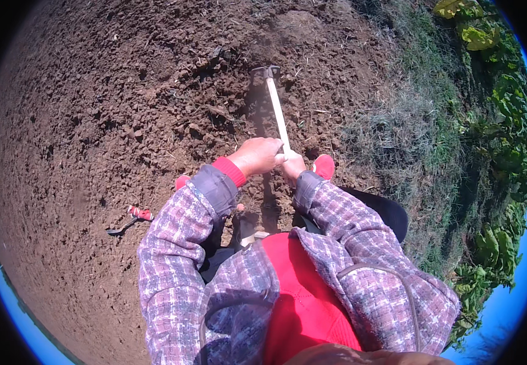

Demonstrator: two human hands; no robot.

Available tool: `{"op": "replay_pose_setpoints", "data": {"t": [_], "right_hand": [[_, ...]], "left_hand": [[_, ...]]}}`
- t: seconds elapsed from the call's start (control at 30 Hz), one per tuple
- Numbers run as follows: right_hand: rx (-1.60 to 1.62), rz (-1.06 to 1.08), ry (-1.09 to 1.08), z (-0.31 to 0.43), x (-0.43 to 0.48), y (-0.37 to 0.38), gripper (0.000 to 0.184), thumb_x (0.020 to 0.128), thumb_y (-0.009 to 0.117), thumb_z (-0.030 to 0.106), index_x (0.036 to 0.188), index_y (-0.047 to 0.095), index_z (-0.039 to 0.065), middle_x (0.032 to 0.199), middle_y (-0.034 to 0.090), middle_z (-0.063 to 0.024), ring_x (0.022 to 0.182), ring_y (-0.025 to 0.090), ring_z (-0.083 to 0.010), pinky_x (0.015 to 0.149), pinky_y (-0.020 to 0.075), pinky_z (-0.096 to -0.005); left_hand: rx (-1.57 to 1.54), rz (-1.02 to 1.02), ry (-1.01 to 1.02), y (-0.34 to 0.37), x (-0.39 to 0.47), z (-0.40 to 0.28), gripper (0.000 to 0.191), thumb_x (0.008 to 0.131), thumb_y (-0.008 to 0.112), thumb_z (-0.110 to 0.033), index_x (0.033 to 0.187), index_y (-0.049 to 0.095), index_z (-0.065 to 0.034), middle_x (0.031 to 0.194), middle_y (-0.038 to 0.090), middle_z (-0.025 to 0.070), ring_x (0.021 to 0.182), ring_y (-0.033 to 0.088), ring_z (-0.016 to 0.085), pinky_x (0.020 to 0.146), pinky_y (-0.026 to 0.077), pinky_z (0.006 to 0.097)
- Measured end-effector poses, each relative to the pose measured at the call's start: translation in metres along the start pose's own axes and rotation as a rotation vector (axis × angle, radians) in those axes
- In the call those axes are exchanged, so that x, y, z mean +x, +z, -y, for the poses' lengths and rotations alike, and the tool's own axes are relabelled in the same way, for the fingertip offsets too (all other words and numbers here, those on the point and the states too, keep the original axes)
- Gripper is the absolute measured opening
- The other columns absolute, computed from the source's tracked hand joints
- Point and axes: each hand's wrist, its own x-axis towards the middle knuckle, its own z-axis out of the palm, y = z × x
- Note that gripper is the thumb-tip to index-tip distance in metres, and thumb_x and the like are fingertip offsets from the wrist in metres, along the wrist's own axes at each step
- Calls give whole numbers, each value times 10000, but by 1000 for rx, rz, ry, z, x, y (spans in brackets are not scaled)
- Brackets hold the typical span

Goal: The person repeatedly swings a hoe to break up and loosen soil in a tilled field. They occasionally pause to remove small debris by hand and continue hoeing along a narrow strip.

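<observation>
Both my hands are closed around the pale wooden handle of a hoe (277, 112), near its lower end in the view. My left hand (258, 155) grips from the left, and my right hand (293, 165) sits close beside it on the right. The handle runs up and slightly left to a dark metal hoe head (267, 71), which is at the loose brown soil (190, 105). How deep its blade sits in the soil cannot be told.
A small tool with a dark curved blade and a red-and-white wrapped handle (140, 213) lies on the soil at left. Red shoes (323, 167) show beyond my sleeves. Dry grass (396, 123) and leafy green plants (512, 127) line the right side.
</observation>
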Motion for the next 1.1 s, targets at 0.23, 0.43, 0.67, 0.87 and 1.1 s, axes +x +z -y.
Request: {"op": "replay_pose_setpoints", "data": {"t": [0.23,0.43,0.67,0.87,1.1], "right_hand": [[44,6,-578,59,9,2,129,833,667,102,919,610,25,759,604,-25,678,523,-89,617,449,-280],[-895,3,-129,-20,5,6,340,797,710,249,989,618,-15,785,657,-159,678,621,-255,633,485,-383],[-373,39,-256,19,-47,-8,230,815,693,142,976,607,1,742,612,-52,625,545,-129,565,459,-318],[-165,93,-510,65,-17,37,153,787,632,46,936,623,13,781,641,-46,700,570,-121,641,472,-284],[-1059,79,-144,-23,-26,12,399,804,624,258,1148,610,57,1011,668,-209,960,654,-337,843,510,-419]], "left_hand": [[175,-250,236,-17,-145,-72,421,838,642,-267,1158,564,-5,985,632,142,945,602,318,827,462,413],[-114,-260,174,19,-182,-94,403,822,645,-243,1128,566,7,948,637,155,913,608,319,804,466,429],[6,-177,135,29,-185,-65,426,837,630,-259,1168,553,-3,920,640,166,879,608,336,778,476,433],[37,-215,170,34,-182,-63,449,844,627,-292,1176,550,0,940,651,160,874,624,350,761,489,449],[44,-255,114,33,-187,-58,446,840,633,-299,1163,559,-1,891,646,155,859,624,350,745,491,451]]}}
